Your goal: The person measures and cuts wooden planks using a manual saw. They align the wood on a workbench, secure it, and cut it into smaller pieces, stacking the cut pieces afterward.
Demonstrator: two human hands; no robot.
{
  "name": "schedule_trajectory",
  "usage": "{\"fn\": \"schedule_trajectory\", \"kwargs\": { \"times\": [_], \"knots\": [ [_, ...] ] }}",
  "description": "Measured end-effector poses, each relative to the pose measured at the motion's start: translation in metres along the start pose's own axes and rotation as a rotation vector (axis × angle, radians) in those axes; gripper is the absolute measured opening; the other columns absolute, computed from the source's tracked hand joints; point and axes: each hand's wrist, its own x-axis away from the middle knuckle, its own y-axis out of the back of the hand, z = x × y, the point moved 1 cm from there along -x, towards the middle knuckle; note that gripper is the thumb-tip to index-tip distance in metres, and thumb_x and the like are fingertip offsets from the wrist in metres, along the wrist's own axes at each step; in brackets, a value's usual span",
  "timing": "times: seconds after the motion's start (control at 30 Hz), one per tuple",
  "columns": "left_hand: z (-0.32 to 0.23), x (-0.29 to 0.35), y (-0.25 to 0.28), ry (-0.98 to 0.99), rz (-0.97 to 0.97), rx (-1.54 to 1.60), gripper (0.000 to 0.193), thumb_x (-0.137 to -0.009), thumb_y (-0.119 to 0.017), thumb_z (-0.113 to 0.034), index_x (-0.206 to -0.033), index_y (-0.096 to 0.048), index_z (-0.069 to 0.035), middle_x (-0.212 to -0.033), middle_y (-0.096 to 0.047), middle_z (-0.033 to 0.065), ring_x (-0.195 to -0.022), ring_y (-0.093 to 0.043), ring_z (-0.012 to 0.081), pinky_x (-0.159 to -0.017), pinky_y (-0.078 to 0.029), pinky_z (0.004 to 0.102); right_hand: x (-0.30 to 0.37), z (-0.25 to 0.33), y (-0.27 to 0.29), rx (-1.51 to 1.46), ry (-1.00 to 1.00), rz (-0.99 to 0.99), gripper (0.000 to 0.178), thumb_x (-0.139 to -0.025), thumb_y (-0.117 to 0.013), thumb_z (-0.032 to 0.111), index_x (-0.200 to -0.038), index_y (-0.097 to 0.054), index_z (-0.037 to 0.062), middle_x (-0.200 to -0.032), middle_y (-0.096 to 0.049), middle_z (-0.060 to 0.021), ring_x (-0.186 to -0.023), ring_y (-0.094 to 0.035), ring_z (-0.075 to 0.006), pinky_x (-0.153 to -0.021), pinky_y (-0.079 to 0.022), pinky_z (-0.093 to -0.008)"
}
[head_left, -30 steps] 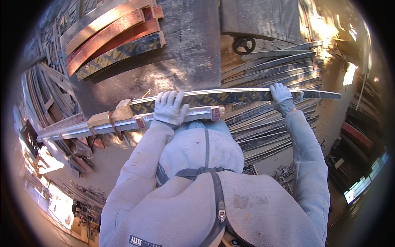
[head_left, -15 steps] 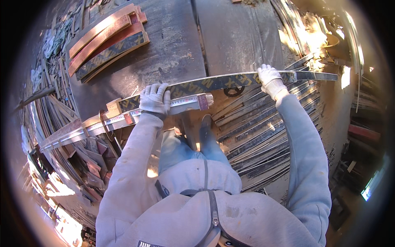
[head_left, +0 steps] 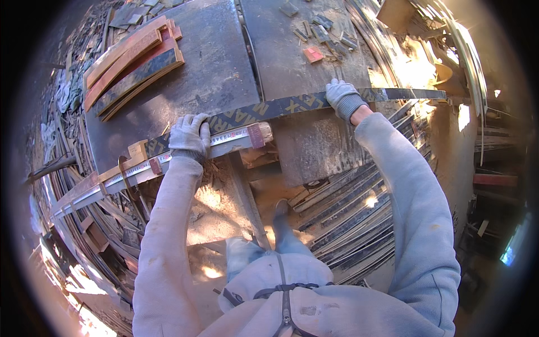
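Note:
A long, narrow plywood strip [head_left: 283, 106], dark-faced with yellow printed marks, lies crosswise over the near part of a worn metal tabletop [head_left: 216, 73]. My left hand [head_left: 190, 135], in a pale knitted glove, is closed over its left part, fingers over the top and thumb toward me. Farther right, my right hand [head_left: 343, 98], gloved too, grips the same strip, whose end sticks out past it. Along the strip's near side runs a rail with a measuring scale [head_left: 227, 137], ending in a worn reddish block [head_left: 257, 136]. A small wooden block [head_left: 137, 151] sits by the strip's left end.
Curved wooden pieces [head_left: 135, 64] are stacked at the tabletop's far left. Small offcuts [head_left: 323, 33] and a red piece [head_left: 313, 54] lie at the far right. Long dark strips [head_left: 353, 208] are piled at lower right. Sawdust [head_left: 216, 210] covers the area below the rail.
Both hands have moved forward with the strip and the scaled rail, so more tabletop shows on their near side. The view has shifted forward too, bringing the far offcuts into sight.

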Motion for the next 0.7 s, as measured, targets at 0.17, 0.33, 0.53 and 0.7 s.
{"fn": "schedule_trajectory", "kwargs": {
  "times": [0.17, 0.33, 0.53, 0.7],
  "knots": [
    [0.0, -0.001, 0.0, 0.006, 0.027, -0.041, 0.026, -0.099, -0.063, -0.026, -0.121, -0.073, -0.016, -0.115, -0.07, 0.01, -0.113, -0.063, 0.0328, -0.102, -0.049, 0.0462, -0.002, -0.004, -0.002, 0.029, 0.035, 0.092, 0.066, -0.064, -0.095, 0.012, -0.121, -0.064, -0.0006, -0.119, -0.068, -0.0222, -0.112, -0.071, -0.0375, -0.091, -0.061, -0.0435],
    [-0.003, -0.003, 0.004, 0.001, -0.004, -0.04, 0.025, -0.097, -0.064, -0.021, -0.118, -0.075, -0.014, -0.115, -0.071, 0.0116, -0.112, -0.064, 0.035, -0.101, -0.052, 0.0463, -0.003, -0.003, 0.006, 0.027, 0.031, 0.063, 0.054, -0.072, -0.085, 0.004, -0.121, -0.063, -0.0031, -0.121, -0.067, -0.026, -0.111, -0.072, -0.0388, -0.09, -0.062, -0.0444],
    [0.003, -0.005, -0.003, 0.026, 0.029, -0.047, 0.027, -0.098, -0.063, -0.028, -0.119, -0.076, -0.017, -0.117, -0.072, 0.0091, -0.117, -0.064, 0.0317, -0.103, -0.051, 0.0464, -0.007, -0.004, 0.002, 0.016, 0.007, 0.046, 0.055, -0.071, -0.086, 0.003, -0.121, -0.064, -0.003, -0.12, -0.067, -0.0274, -0.11, -0.073, -0.0395, -0.089, -0.062, -0.0457],
    [0.007, -0.009, -0.007, 0.03, 0.01, -0.038, 0.026, -0.098, -0.063, -0.029, -0.117, -0.077, -0.017, -0.116, -0.073, 0.0101, -0.117, -0.064, 0.0323, -0.104, -0.051, 0.0461, -0.022, -0.011, -0.018, 0.007, -0.008, 0.014, 0.058, -0.07, -0.086, 0.004, -0.123, -0.063, -0.0014, -0.121, -0.067, -0.0268, -0.11, -0.072, -0.0398, -0.09, -0.062, -0.0462]
  ]
}}
